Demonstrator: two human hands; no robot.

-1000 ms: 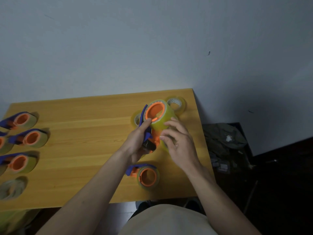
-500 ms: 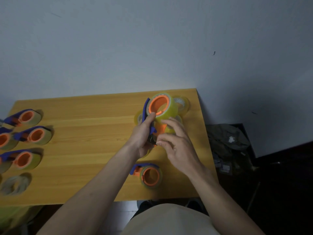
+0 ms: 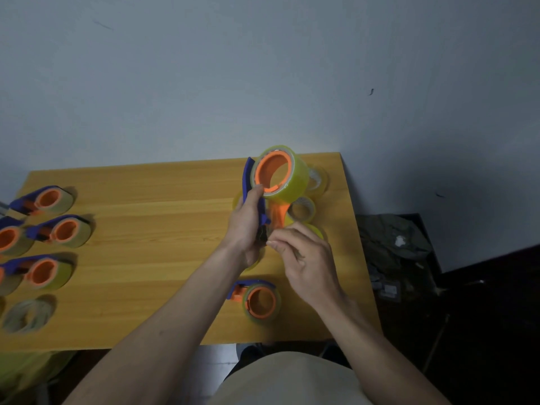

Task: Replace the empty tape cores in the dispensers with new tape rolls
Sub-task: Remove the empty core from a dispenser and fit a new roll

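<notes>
- The left hand (image 3: 248, 226) grips the blue handle of a dispenser (image 3: 257, 200) and holds it up above the table (image 3: 146, 206), near the far right corner.
- A new yellow tape roll (image 3: 287, 179) sits on the orange hub at the far end of the dispenser, away from the person.
- The dispenser's long way runs from the roll, far off, down to the cutter end close to the person.
- The right hand (image 3: 306, 258) is at that near end, just beside the left hand. Its fingertips (image 3: 273, 244) are pinched together there, but I cannot tell if they hold the loose end of the tape.
- So the roll lies past both hands, and the right hand is the one nearer the cutter. I think the next move is pulling the tape end toward the person, along that long line.
- More loose rolls (image 3: 302, 210) lie on the table just behind the hands.
- Another dispenser with tape (image 3: 258, 299) lies on the table nearer the person.
- More filled dispensers (image 3: 43, 200) lie well apart, at the left edge.
</notes>
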